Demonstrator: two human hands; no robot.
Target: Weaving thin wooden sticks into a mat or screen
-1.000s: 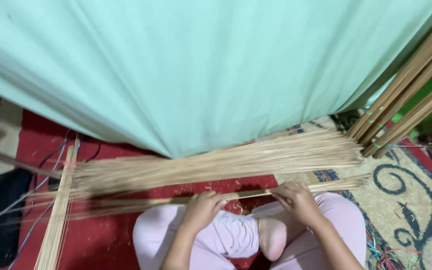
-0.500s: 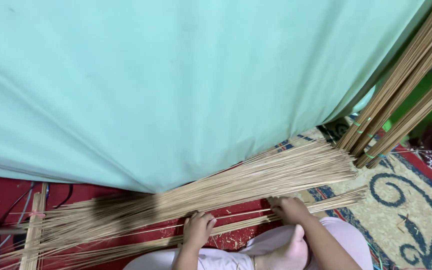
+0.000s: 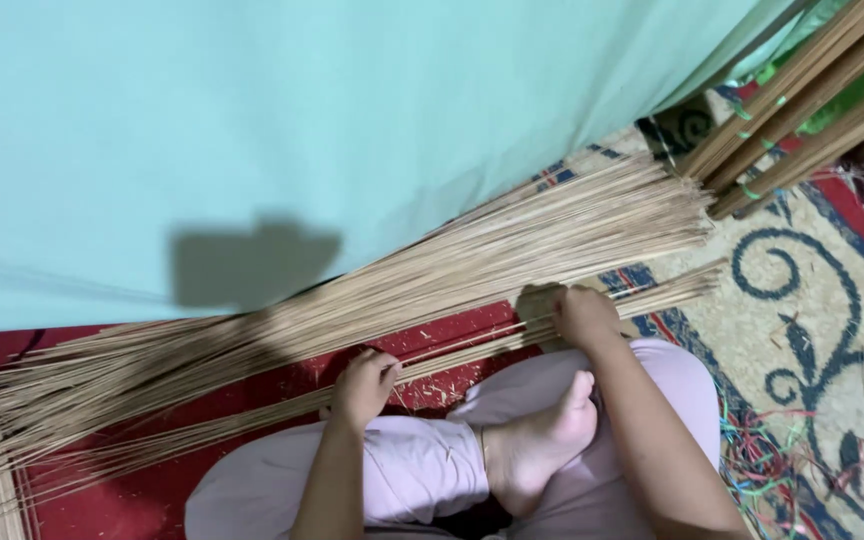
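- Two hands work a thin row of sticks (image 3: 472,350) lying across the red carpet (image 3: 102,500), just in front of the crossed legs.
- Left hand (image 3: 364,385): grip closed, fingers curled over the sticks.
- Right hand (image 3: 580,315): grip pressed down on the same row farther along; fully closed or not, I cannot tell.
- Judged step: sorting a few sticks from the big bundle (image 3: 402,290); moving them would call for an even pull.
- Sticks look pale, straight, slender.

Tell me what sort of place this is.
Probably a home floor workspace for stick craft: a patterned carpet, a big pile of thin sticks along a pale green wall, and tied stick bundles leaning nearby.
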